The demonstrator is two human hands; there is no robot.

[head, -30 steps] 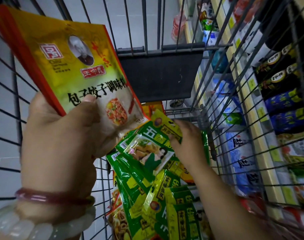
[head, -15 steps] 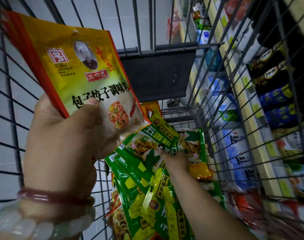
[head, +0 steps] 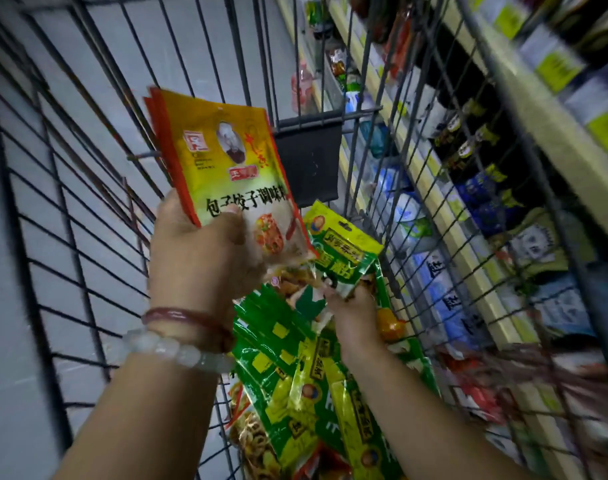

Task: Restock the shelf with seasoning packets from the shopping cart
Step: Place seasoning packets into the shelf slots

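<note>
Those flat yellow-and-red foil seasoning packets [head: 226, 168] look light, floppy and slick, best pinched low across a sealed edge. The left hand [head: 205, 258] grips a thin stack of them upright above the wire shopping cart [head: 87, 209], thumb across the front. Lower right, the right hand [head: 356, 315] pinches a green-and-yellow plastic packet [head: 342, 249] out of the heap in the cart.
</note>
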